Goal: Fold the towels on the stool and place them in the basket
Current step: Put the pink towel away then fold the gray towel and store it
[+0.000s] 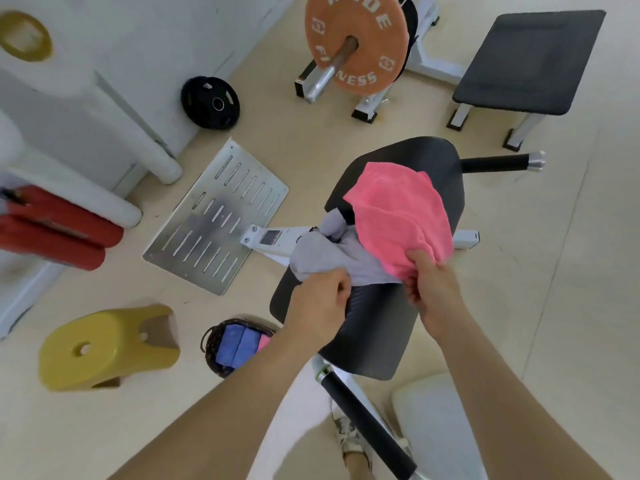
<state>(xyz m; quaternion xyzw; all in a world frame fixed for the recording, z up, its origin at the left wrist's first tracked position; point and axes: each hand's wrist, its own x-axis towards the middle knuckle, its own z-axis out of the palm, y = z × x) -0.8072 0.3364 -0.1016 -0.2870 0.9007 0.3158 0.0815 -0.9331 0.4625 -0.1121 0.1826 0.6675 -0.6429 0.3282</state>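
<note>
One head-worn wide-angle view looks steeply down, close over the hands (374,299)

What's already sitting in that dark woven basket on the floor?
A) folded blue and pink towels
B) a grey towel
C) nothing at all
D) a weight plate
A: the basket holds folded blue towels with a pink towel edge beside them.

White raised lettering runs around an orange weight plate (356,39) at the far centre of the scene, mounted on a metal bar. The upper arc shows "RADE", cut off by the frame's top edge, so the word may be incomplete. The lower arc reads "FITNESS", partly hidden by the bar. No other text is legible.
</note>
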